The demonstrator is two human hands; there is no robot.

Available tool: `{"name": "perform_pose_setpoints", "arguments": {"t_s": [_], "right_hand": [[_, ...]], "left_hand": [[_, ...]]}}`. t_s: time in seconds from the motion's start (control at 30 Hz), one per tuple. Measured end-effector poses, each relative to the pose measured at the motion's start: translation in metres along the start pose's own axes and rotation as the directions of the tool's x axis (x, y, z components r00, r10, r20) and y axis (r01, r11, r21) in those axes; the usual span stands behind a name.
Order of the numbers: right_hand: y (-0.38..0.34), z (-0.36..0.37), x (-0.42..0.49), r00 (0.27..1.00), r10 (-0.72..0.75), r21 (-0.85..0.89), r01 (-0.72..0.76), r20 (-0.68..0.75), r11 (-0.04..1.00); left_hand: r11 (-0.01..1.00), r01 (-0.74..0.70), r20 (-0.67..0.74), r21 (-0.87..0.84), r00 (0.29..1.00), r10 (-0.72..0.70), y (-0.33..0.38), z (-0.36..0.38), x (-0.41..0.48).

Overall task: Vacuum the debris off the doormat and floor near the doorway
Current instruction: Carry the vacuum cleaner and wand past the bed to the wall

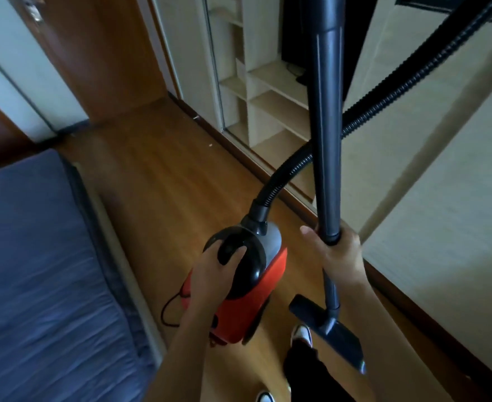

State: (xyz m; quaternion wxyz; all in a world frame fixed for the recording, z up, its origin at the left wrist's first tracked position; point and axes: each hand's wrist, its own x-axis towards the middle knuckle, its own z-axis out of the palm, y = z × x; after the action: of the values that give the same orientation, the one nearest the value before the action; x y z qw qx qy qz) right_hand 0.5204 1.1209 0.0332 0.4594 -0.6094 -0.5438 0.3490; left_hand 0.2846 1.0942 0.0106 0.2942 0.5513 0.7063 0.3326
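Bedroom floor, before the first pass: I have my right hand (337,252) clamped around the lower end of the vacuum wand (327,126), fingers wrapped fully round the tube. My left hand (221,268) lies over the black cap of the red canister vacuum (256,294). Whether it grips a carry handle or presses a switch, I cannot tell. The floor nozzle (337,338) sits at five o'clock, just beside my shoe (303,335). The ribbed hose (389,101) loops away toward one o'clock.

No doormat shows. The brown door (102,53) stands at eleven o'clock, and pale specks (210,145) dot the wooden floor (163,181) between it and the open wardrobe (268,82) at twelve. A blue mattress (35,256) fills nine o'clock.

I judge this the set-up step, with no cleaning begun. Next I would bring the canister nearer the door, then swing the nozzle out toward eleven o'clock, keeping the red cord (169,310) clear.
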Motion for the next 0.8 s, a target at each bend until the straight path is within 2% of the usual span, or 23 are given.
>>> {"name": "perform_pose_setpoints", "arguments": {"t_s": [0.2,0.43,0.6,0.8], "right_hand": [[0.007,0.055,0.107,0.989,0.106,0.048,-0.111,0.107,0.993],[-0.015,0.104,0.250,0.956,0.021,0.087,-0.049,0.294,0.995],[-0.035,0.141,0.338,0.910,0.000,0.161,-0.073,0.414,0.984],[-0.051,0.188,0.398,0.852,-0.030,0.178,-0.075,0.522,0.981]], "left_hand": [[0.997,0.075,-0.116,0.007,0.991,-0.074,-0.008,-0.007,0.084],[0.982,0.186,-0.253,-0.046,0.948,-0.191,0.019,-0.014,0.202],[0.963,0.234,-0.366,-0.136,0.891,-0.268,0.025,-0.026,0.265],[0.946,0.288,-0.514,-0.148,0.795,-0.323,0.015,-0.053,0.309]]}}
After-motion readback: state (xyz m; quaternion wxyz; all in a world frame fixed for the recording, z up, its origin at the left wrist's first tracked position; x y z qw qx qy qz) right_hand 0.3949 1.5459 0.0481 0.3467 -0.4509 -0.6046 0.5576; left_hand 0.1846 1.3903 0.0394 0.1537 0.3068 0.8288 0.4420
